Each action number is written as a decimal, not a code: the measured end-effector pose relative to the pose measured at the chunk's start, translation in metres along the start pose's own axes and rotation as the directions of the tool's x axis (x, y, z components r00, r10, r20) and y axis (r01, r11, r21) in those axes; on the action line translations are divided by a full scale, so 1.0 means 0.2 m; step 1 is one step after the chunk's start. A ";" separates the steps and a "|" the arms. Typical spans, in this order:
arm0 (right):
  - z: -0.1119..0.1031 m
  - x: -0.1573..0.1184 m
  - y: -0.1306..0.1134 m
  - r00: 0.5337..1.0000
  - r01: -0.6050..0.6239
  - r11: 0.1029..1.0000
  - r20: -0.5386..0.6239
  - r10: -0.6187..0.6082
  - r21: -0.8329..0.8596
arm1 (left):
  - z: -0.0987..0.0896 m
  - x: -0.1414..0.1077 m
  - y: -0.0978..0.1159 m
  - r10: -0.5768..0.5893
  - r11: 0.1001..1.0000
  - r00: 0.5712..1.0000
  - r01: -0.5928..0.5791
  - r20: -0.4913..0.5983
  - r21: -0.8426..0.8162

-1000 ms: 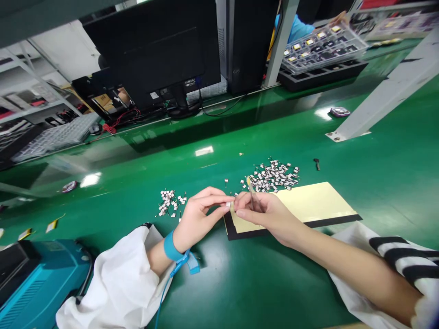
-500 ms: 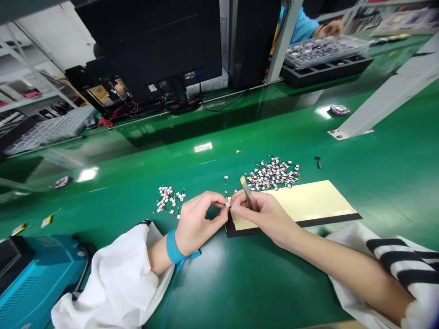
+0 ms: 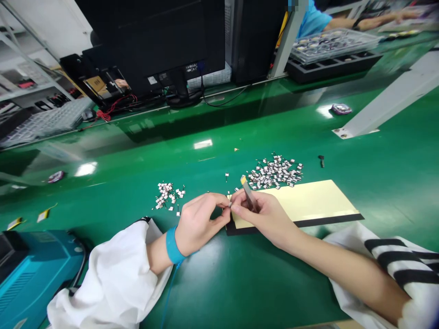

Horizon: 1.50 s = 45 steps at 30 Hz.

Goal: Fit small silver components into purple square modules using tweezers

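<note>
Your left hand has its grip pinching a small, pale, boxy piece over the left end of the flat, black-edged yellow sheet; your right hand clasps slim grey metal tweezers, fingertips beside the piece. It looks light, stiff and probably fragile: hold its edges gently.

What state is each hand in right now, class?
Left hand: closed, holding a small part.
Right hand: closed, holding tweezers, right beside that part.
</note>
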State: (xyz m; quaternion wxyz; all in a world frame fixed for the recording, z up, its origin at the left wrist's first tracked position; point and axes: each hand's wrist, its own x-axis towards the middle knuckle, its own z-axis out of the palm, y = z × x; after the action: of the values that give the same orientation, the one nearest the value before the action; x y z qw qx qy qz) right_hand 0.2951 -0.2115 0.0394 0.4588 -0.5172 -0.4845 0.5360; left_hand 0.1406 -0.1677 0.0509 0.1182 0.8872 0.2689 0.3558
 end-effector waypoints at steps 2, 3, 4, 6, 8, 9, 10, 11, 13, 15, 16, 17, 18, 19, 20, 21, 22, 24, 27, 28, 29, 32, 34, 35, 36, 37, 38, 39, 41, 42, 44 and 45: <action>0.01 0.00 0.00 1.000 -0.011 1.000 -0.025 0.011 0.004 | 0.00 0.00 0.00 0.012 1.000 1.000 -0.012 0.006 0.001; 0.01 0.00 0.00 0.999 -0.016 1.000 -0.040 0.017 0.012 | 0.00 0.00 0.00 0.013 1.000 1.000 -0.013 0.008 0.000; 0.01 0.00 0.00 0.998 -0.020 0.999 -0.054 0.022 0.026 | 0.00 0.00 0.01 0.012 1.000 1.000 -0.012 0.010 -0.002; 0.02 0.00 0.00 0.997 -0.019 0.996 -0.066 0.025 0.082 | 0.00 -0.01 0.01 0.007 1.000 1.000 -0.006 0.011 -0.019; 0.02 0.00 -0.01 0.998 -0.016 0.986 -0.054 0.026 0.167 | 0.00 -0.01 0.02 -0.013 0.998 1.000 0.014 0.013 -0.062; 0.01 0.00 -0.01 0.999 -0.021 0.978 -0.045 0.031 0.210 | 0.00 -0.01 0.02 -0.029 0.995 0.999 0.030 0.021 -0.094; 0.01 0.00 -0.01 0.999 -0.030 0.968 -0.034 0.040 0.247 | 0.00 -0.01 0.02 -0.051 0.990 0.998 0.054 0.030 -0.129; 0.00 0.00 -0.01 0.998 -0.040 0.960 -0.029 0.050 0.279 | 0.00 -0.01 0.02 -0.076 0.983 0.996 0.081 0.039 -0.164; -0.02 0.00 -0.02 0.998 -0.058 0.944 -0.014 0.066 0.323 | 0.00 -0.01 0.01 -0.127 0.966 0.990 0.136 0.053 -0.219; -0.04 0.00 -0.02 0.998 -0.065 0.935 0.018 0.063 0.349 | 0.00 -0.01 0.01 -0.161 0.955 0.986 0.168 0.049 -0.243; -0.04 0.00 -0.02 0.998 -0.066 0.934 0.037 0.056 0.350 | 0.00 -0.01 0.01 -0.167 0.954 0.985 0.174 0.048 -0.246; -0.05 0.00 -0.01 0.997 -0.064 0.940 0.052 0.049 0.336 | 0.00 0.00 0.01 -0.164 0.955 0.985 0.171 0.051 -0.244; -0.05 0.00 -0.01 0.997 -0.061 0.951 0.061 0.045 0.303 | 0.00 0.00 0.01 -0.154 0.958 0.986 0.164 0.057 -0.235; -0.05 0.01 -0.01 0.997 -0.057 0.965 0.059 0.043 0.255 | 0.00 0.00 0.02 -0.139 0.964 0.988 0.151 0.066 -0.221; -0.05 0.01 0.00 0.998 -0.053 0.980 0.053 0.044 0.193 | 0.00 0.00 0.02 -0.121 0.970 0.990 0.134 0.073 -0.205; -0.06 0.01 0.00 0.998 -0.053 0.991 0.045 0.047 0.122 | 0.01 0.00 0.03 -0.100 0.975 0.992 0.114 0.081 -0.188; -0.07 0.02 0.00 0.998 -0.052 0.997 0.041 0.050 0.052 | 0.01 0.00 0.03 -0.078 0.981 0.994 0.091 0.081 -0.172; -0.11 0.04 -0.01 0.999 -0.032 0.994 0.036 0.036 -0.105 | 0.02 0.01 0.00 -0.032 0.988 0.996 0.044 0.081 -0.149; -0.21 0.08 -0.04 0.997 0.020 0.911 -0.055 -0.047 -0.411 | 0.04 0.02 -0.08 0.052 0.998 0.996 -0.050 0.072 -0.028; -0.24 0.09 -0.05 0.992 0.024 0.871 -0.097 -0.081 -0.490 | 0.05 0.03 -0.12 0.075 0.996 0.995 -0.078 0.071 0.033; -0.28 0.10 -0.05 0.985 0.019 0.837 -0.135 -0.110 -0.547 | 0.05 0.03 -0.15 0.098 0.990 0.992 -0.105 0.076 0.098; -0.36 0.14 -0.04 0.971 -0.015 0.778 -0.196 -0.139 -0.628 | 0.08 0.02 -0.23 0.181 0.946 0.978 -0.201 0.102 0.254; -0.39 0.16 -0.01 0.970 -0.041 0.741 -0.205 -0.132 -0.670 | 0.10 0.00 -0.28 0.226 0.918 0.965 -0.257 0.134 0.301; -0.41 0.17 0.00 0.970 -0.051 0.724 -0.205 -0.127 -0.688 | 0.10 -0.01 -0.29 0.230 0.912 0.961 -0.267 0.151 0.310; -0.41 0.17 0.02 0.971 -0.057 0.707 -0.203 -0.124 -0.705 | 0.10 -0.03 -0.30 0.218 0.913 0.961 -0.263 0.171 0.312; -0.42 0.18 0.03 0.972 -0.063 0.690 -0.201 -0.122 -0.721 | 0.10 -0.04 -0.31 0.195 0.917 0.962 -0.249 0.192 0.311; -0.42 0.18 0.03 0.972 -0.068 0.672 -0.200 -0.121 -0.737 | 0.09 -0.04 -0.31 0.177 0.922 0.961 -0.237 0.210 0.306; -0.42 0.18 0.04 0.972 -0.072 0.654 -0.200 -0.123 -0.753 | 0.08 -0.05 -0.31 0.173 0.924 0.960 -0.235 0.221 0.300; -0.42 0.18 0.03 0.971 -0.075 0.615 -0.199 -0.136 -0.785 | 0.05 -0.04 -0.30 0.194 0.924 0.956 -0.253 0.218 0.286; -0.42 0.18 0.03 0.969 -0.072 0.596 -0.198 -0.148 -0.800 | 0.04 -0.04 -0.30 0.209 0.926 0.956 -0.261 0.204 0.275; -0.43 0.17 0.01 0.963 -0.067 0.565 -0.201 -0.179 -0.822 | 0.03 -0.03 -0.28 0.188 0.946 0.969 -0.223 0.161 0.235; -0.43 0.17 0.01 0.959 -0.064 0.553 -0.205 -0.197 -0.831 | 0.03 -0.02 -0.28 0.143 0.965 0.981 -0.168 0.134 0.202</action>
State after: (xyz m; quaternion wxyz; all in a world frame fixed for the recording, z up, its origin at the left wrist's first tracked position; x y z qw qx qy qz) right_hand 0.3787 -0.1745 0.0350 0.2432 -0.7221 -0.6303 0.1492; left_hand 0.1198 -0.1242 0.0221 0.0102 0.9327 0.2271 0.2801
